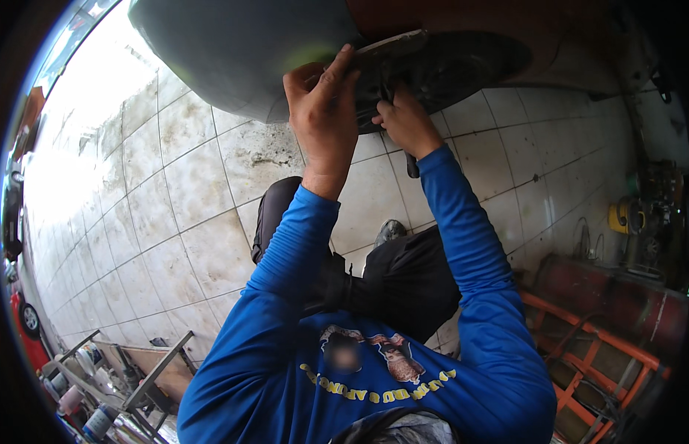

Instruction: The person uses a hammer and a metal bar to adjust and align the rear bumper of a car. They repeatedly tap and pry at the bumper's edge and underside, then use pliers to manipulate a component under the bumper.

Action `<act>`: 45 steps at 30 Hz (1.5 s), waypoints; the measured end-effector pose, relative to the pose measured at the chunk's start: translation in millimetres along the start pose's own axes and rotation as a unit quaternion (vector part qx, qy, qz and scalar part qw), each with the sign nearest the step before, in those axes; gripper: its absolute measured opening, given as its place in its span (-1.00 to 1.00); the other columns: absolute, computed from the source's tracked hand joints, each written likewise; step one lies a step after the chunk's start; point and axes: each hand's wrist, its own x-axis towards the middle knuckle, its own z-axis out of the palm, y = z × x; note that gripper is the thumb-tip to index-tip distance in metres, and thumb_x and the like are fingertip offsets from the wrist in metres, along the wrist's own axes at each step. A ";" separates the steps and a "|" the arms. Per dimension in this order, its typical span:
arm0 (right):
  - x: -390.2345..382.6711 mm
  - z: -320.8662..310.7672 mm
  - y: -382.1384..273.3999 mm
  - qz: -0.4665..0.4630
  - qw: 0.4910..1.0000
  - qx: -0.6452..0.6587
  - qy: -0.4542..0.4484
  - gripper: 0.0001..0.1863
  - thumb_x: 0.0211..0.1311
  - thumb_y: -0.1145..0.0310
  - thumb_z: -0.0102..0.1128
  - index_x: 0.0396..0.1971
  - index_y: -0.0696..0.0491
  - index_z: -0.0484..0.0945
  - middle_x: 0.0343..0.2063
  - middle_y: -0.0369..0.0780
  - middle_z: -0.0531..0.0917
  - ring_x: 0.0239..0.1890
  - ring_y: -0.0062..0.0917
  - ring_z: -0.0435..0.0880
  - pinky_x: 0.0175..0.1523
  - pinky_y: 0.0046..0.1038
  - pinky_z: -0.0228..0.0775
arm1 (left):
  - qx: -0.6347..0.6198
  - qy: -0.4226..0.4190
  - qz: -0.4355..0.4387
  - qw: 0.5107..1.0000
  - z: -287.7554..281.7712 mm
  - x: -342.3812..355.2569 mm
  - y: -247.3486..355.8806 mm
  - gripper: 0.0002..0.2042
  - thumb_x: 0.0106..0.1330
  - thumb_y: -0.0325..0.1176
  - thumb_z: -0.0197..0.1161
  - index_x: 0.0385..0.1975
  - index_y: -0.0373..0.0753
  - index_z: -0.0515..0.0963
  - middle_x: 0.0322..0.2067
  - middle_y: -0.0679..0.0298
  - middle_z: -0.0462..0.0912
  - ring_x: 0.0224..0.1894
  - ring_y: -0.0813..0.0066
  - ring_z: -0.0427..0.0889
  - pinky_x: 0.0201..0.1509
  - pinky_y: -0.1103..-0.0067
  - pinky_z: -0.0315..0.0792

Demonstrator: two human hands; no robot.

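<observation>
A grey car bumper [233, 52] with a yellow-green patch curves across the top, beside a dark wheel [463, 70]. My left hand [322, 111] grips the bumper's edge at the wheel arch, fingers bent, one lying along the pale arch lip [392, 42]. Just right of it, my right hand [411, 124] is closed round a dark-handled tool [412, 166] inside the arch opening. The handle's end sticks out below my wrist; the tool's working end is lost in shadow, so its kind does not show.
Worn white tiles [204, 214] make up the floor under my knees. On the lower left stands a metal rack [137, 385] of bottles and cans. An orange metal frame [603, 370] lies at lower right, with a yellow machine [626, 217] beyond it. The reddish car body [574, 44] continues right.
</observation>
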 end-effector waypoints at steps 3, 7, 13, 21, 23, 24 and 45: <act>-9.5 -5.1 -33.0 0.049 0.999 0.005 -0.015 -0.54 0.46 0.23 0.03 0.20 0.24 0.38 -0.15 0.02 0.68 -0.21 -0.29 0.79 -0.08 -0.31 0.62 | -0.002 0.008 -0.021 1.000 -0.5 -3.1 -9.5 -0.61 0.18 -0.49 0.50 0.03 -0.01 0.75 -0.14 0.21 0.56 -0.12 0.32 0.67 -0.04 0.46 0.63; -5.3 -3.6 -28.3 -0.031 0.979 -0.184 0.083 -0.41 0.49 -0.06 0.06 0.09 0.24 0.52 -0.12 0.15 0.72 -0.13 0.02 0.75 0.02 -0.14 0.57 | -0.028 0.007 -0.029 0.999 0.6 -2.3 -10.4 -0.62 0.18 -0.50 0.50 0.03 -0.10 0.72 -0.16 0.22 0.58 -0.10 0.32 0.68 -0.06 0.49 0.66; -7.9 -7.4 -44.6 0.057 0.973 -0.213 0.069 -0.31 0.48 -0.20 -0.03 0.05 0.22 0.59 -0.08 0.19 0.69 0.03 0.11 0.65 0.14 -0.06 0.48 | -0.089 0.027 -0.104 0.990 -2.9 0.7 -6.0 -0.65 0.18 -0.56 0.50 -0.03 -0.26 0.61 -0.10 0.18 0.59 -0.12 0.36 0.70 -0.19 0.54 0.70; -5.7 -1.2 -36.0 0.029 0.981 -0.174 0.076 -0.30 0.51 -0.20 -0.07 -0.14 0.26 0.63 -0.16 0.23 0.69 -0.06 0.15 0.68 0.07 -0.02 0.53 | -0.095 0.020 -0.058 0.994 -5.0 9.5 -1.7 -0.69 0.14 -0.51 0.53 -0.10 -0.22 0.66 -0.10 0.18 0.61 -0.17 0.31 0.70 -0.21 0.48 0.65; -2.6 -1.1 -31.8 0.003 0.978 -0.194 0.079 -0.29 0.50 -0.22 -0.07 -0.19 0.26 0.64 -0.22 0.21 0.70 -0.12 0.15 0.69 0.01 -0.01 0.55 | -0.075 0.019 -0.040 0.996 -2.5 15.8 3.3 -0.71 0.12 -0.46 0.54 -0.15 -0.19 0.69 -0.12 0.18 0.62 -0.19 0.24 0.69 -0.21 0.44 0.62; -1.8 2.4 -28.2 -0.021 0.971 -0.217 0.094 -0.28 0.50 -0.23 -0.06 -0.22 0.25 0.65 -0.26 0.20 0.71 -0.15 0.15 0.70 -0.02 -0.01 0.56 | -0.056 0.013 -0.026 0.998 0.7 18.7 4.2 -0.72 0.11 -0.44 0.54 -0.17 -0.17 0.70 -0.13 0.18 0.62 -0.20 0.21 0.69 -0.20 0.41 0.60; 7.8 5.8 -4.1 -0.080 0.931 -0.323 0.147 -0.56 0.55 -0.05 0.00 -0.12 -0.07 0.77 -0.39 0.05 0.71 -0.32 -0.06 0.75 -0.22 -0.12 0.61 | 0.408 -0.501 0.410 0.644 59.4 144.8 149.0 -0.74 0.22 -0.19 0.42 -0.21 -0.21 0.78 -0.31 0.15 0.81 -0.20 0.15 0.80 -0.13 0.30 0.66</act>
